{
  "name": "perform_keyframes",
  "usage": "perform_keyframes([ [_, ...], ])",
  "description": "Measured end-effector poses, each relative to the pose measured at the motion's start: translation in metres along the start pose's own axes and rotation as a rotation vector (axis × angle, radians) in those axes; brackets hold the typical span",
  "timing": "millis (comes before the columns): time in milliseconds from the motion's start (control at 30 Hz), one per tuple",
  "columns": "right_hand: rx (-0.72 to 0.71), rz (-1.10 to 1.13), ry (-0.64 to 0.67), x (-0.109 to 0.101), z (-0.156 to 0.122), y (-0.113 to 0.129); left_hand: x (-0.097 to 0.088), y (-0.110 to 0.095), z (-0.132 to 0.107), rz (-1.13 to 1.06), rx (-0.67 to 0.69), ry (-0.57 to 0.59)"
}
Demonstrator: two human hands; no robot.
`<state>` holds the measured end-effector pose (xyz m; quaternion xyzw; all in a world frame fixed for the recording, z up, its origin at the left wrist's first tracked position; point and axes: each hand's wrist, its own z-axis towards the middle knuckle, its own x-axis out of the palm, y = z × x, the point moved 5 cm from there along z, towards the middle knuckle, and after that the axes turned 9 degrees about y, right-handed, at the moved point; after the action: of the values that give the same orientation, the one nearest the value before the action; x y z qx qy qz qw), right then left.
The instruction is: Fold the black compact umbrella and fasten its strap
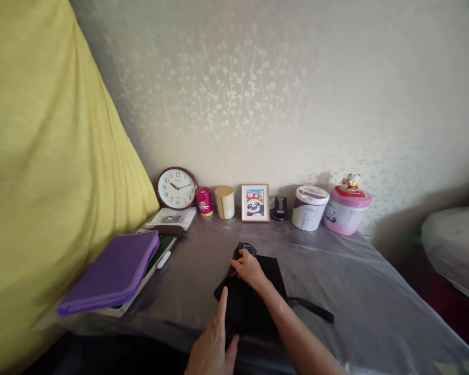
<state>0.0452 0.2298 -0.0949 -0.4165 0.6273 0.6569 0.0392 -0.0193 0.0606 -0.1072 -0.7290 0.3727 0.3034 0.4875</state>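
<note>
A black bag [254, 299] with a black strap [310, 308] lies flat near the front edge of the grey-covered table [336, 271]. My right hand [248, 268] rests on the bag's far end, fingers curled and pinching the bunched black fabric there. At the near edge of the bag, my left hand [213, 344] presses down, forefinger stretched out onto the fabric and thumb apart.
A purple zip folder [113, 276] lies on papers at the left, next to a yellow curtain [42, 182]. Along the wall stand a round clock [176, 188], a red tin [204, 201], a yellow tin [224, 202], a panda picture [255, 202], a white tub [309, 208] and a pink tub [346, 210].
</note>
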Motion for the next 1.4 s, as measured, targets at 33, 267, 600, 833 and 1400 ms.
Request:
perform_keyframes([
  [33, -0.021, -0.007, 0.008, 0.000, -0.002, 0.003, -0.001, -0.002, 0.001, 0.022, 0.017, 0.003],
  [267, -0.214, -0.097, 0.036, 0.002, -0.016, 0.019, 0.003, -0.001, 0.010, 0.120, -0.041, 0.101],
  [600, -0.797, -0.357, 0.119, 0.013, -0.067, 0.029, 0.009, 0.003, 0.014, 0.149, -0.106, 0.086],
  [833, -0.676, -0.533, 0.073, 0.007, -0.013, 0.015, 0.010, 0.004, 0.014, 0.077, -0.110, 0.080],
  [1400, -0.136, -0.459, -0.341, -0.072, 0.016, -0.043, 0.009, 0.008, 0.014, -0.008, -0.078, 0.058],
])
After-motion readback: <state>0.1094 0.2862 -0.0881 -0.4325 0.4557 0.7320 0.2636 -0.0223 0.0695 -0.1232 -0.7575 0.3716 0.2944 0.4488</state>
